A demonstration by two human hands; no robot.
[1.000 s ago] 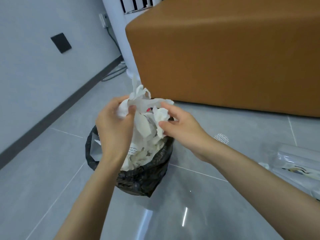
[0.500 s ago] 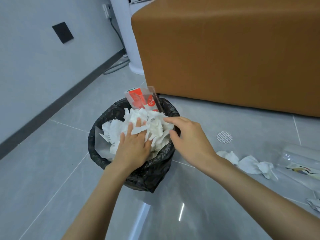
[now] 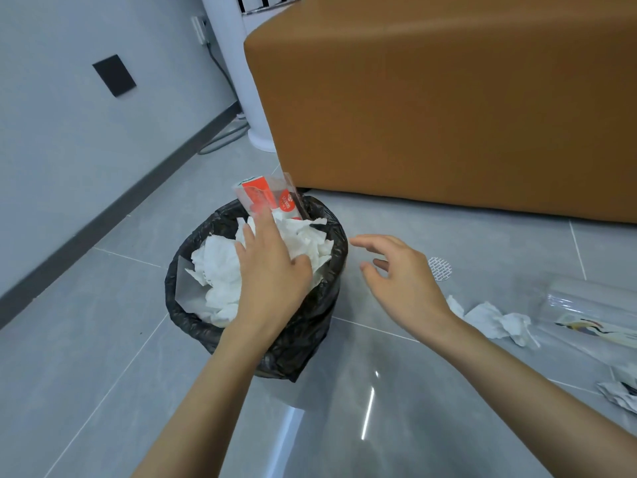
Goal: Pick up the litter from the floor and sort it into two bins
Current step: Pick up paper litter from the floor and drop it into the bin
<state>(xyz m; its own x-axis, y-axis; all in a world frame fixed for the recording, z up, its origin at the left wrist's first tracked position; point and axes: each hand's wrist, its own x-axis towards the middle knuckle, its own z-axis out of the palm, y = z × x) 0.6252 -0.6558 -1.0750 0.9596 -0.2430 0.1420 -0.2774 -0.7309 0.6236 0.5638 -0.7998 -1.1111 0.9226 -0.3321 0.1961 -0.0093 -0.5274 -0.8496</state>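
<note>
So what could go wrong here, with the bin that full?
The paper is heaped to the rim of the bin, so the left hand pressing on it could spill some. The orange wrapper sticks up at the far rim and might tip out. Tissues on the floor may not fit.

The person's slim, smooth left forearm (image 3: 206, 391) and matching right forearm (image 3: 517, 384) are both bare, uncovered by any cloth from the wrist down to the lower edge of the view (the elbows and upper arms lie outside it). The left hand (image 3: 272, 270) and right hand (image 3: 403, 281) are bare as well, with long, slender fingers, narrow wrists and faint knuckle ridges across the backs. The fingernails look short and plain, though the fingertips are blurred and small enough that this is hard to tell for sure.
</note>
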